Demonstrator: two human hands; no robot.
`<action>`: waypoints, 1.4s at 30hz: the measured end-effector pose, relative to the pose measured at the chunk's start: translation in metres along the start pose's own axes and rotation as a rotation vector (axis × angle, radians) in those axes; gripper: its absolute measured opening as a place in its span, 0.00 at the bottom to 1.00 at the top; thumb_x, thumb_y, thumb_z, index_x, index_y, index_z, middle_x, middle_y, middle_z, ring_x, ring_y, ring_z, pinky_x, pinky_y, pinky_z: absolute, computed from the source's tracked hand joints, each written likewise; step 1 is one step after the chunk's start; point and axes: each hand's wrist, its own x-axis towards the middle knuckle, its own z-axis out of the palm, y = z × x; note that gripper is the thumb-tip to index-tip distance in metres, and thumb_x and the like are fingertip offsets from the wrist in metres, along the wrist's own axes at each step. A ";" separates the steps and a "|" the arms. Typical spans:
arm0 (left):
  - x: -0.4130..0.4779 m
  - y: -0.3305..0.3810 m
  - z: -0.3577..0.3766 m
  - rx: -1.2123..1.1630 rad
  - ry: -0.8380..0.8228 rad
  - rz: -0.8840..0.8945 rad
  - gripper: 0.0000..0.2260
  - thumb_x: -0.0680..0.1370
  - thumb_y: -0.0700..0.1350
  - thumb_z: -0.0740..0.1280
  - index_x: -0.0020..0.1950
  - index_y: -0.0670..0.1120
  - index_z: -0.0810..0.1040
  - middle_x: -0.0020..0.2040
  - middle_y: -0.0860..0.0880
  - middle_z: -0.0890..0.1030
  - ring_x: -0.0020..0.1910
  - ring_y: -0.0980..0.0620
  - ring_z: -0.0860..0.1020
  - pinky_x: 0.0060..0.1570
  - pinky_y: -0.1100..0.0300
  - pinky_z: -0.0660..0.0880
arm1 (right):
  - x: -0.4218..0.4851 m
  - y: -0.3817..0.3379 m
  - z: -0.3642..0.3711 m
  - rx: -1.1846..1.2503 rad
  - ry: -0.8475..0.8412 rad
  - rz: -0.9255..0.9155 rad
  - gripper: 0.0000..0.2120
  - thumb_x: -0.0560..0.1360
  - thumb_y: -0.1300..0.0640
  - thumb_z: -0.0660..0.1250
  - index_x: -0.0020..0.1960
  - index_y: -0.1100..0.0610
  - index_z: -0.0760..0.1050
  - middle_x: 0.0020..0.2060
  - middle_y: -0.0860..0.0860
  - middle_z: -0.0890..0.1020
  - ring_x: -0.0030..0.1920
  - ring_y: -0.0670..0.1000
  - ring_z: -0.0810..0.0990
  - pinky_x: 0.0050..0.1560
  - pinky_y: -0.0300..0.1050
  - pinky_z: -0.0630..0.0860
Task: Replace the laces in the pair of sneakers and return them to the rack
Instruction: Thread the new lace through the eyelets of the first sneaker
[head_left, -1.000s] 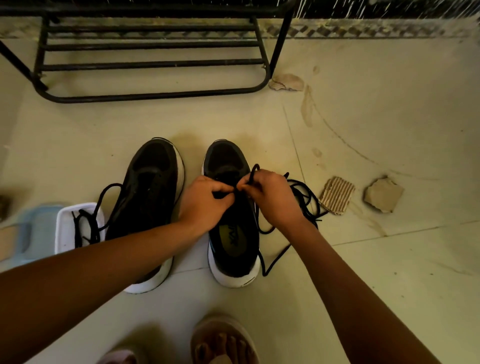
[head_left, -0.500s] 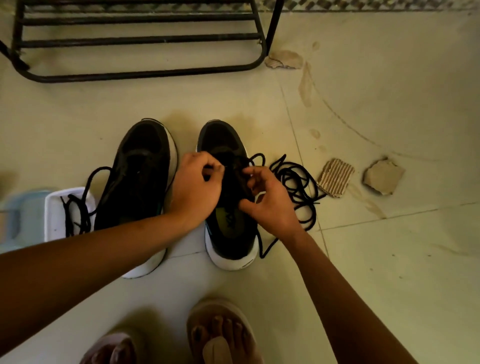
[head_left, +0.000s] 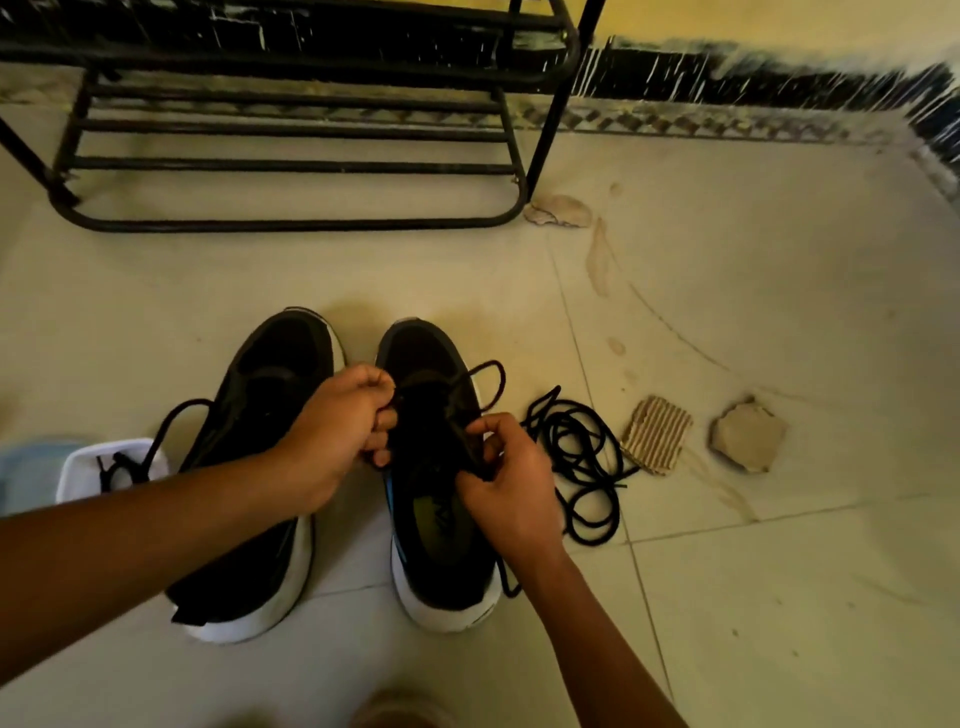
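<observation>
While the left hand (head_left: 337, 436) and right hand (head_left: 511, 493) pinch its black lace (head_left: 491, 384), one sneaker (head_left: 447, 587) stands on the floor (head_left: 779, 571).
Fingers of both hands curl round the lace above this sneaker's tongue; the second sneaker (head_left: 260, 405) stands just beside it, a loose lace coil (head_left: 576, 457) lies on its other side, and the rack (head_left: 291, 166) stands well beyond its toe.

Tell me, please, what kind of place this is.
Probably a home entryway or hallway corner, though I cannot be sure. A black metal shoe rack stands against the wall, black sneakers sit before it on a stained tiled floor, and loose laces lie beside them.
</observation>
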 end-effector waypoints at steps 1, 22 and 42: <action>-0.001 -0.001 -0.004 0.101 -0.084 -0.106 0.12 0.82 0.39 0.54 0.40 0.46 0.69 0.21 0.53 0.63 0.17 0.58 0.59 0.17 0.67 0.60 | -0.001 0.000 0.001 0.003 0.022 0.013 0.16 0.67 0.64 0.69 0.50 0.48 0.73 0.34 0.47 0.74 0.32 0.46 0.74 0.31 0.41 0.73; 0.010 0.027 -0.012 1.180 -0.225 0.514 0.14 0.70 0.62 0.68 0.41 0.51 0.76 0.37 0.54 0.79 0.38 0.57 0.77 0.40 0.60 0.73 | 0.002 -0.004 -0.002 0.015 0.060 0.058 0.15 0.69 0.65 0.69 0.50 0.50 0.72 0.32 0.48 0.74 0.32 0.48 0.75 0.31 0.43 0.75; -0.009 0.030 -0.004 1.204 -1.068 -0.016 0.05 0.78 0.44 0.64 0.42 0.50 0.75 0.40 0.53 0.78 0.38 0.61 0.76 0.45 0.66 0.74 | 0.001 -0.007 0.009 -0.035 0.108 0.091 0.13 0.70 0.62 0.68 0.51 0.49 0.71 0.37 0.50 0.75 0.33 0.46 0.73 0.29 0.35 0.66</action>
